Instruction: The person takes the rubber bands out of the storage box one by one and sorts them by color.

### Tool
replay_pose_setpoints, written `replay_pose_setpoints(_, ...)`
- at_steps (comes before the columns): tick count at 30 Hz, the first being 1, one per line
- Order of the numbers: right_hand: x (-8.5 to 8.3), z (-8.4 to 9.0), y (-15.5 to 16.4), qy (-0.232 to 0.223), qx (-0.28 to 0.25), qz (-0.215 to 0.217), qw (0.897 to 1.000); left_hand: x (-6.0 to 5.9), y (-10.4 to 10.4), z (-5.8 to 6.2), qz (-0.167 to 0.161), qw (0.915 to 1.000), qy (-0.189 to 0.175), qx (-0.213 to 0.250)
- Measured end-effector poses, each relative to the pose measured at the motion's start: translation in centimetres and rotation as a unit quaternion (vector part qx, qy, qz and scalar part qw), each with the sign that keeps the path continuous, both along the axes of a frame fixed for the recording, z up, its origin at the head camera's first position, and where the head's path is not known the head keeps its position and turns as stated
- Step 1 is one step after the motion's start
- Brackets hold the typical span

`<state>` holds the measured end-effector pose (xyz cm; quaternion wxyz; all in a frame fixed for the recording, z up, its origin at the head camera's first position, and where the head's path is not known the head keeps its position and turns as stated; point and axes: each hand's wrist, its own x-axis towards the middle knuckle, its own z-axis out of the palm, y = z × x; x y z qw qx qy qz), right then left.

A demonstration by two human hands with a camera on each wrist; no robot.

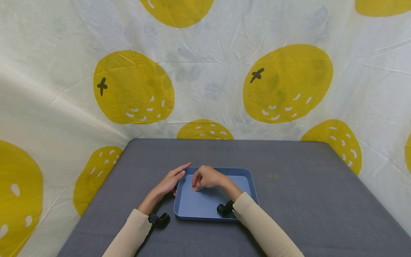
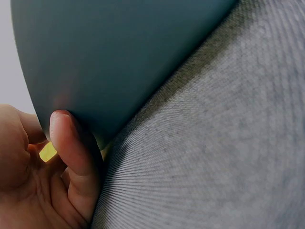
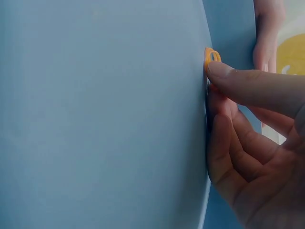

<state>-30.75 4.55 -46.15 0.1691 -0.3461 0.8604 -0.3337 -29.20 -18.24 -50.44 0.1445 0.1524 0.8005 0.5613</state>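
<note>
The small orange ring (image 3: 211,56) lay on the floor of the blue tray (image 1: 248,180), pinched under your right hand's (image 1: 207,177) curled fingers (image 3: 248,83). Your left hand (image 1: 170,182), fingers straight, braced the tray's left rim on the bench (image 1: 305,207), steadying it.

A table (image 1: 305,214) covered in grey cloth carries a shallow blue tray (image 1: 252,185) near its front middle. Two small orange rings (image 1: 273,175) lie side by side on the cloth, just right of the tray's far corner.
</note>
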Motion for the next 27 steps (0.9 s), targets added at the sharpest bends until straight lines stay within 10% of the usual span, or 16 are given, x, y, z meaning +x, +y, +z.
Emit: replay_pose_setpoints(27, -0.42, -0.49, 0.50, -0.001, -0.015, 0.004, 1.000, 0.01, 0.07, 0.00, -0.002, 1.0000, 0.003, -0.001)
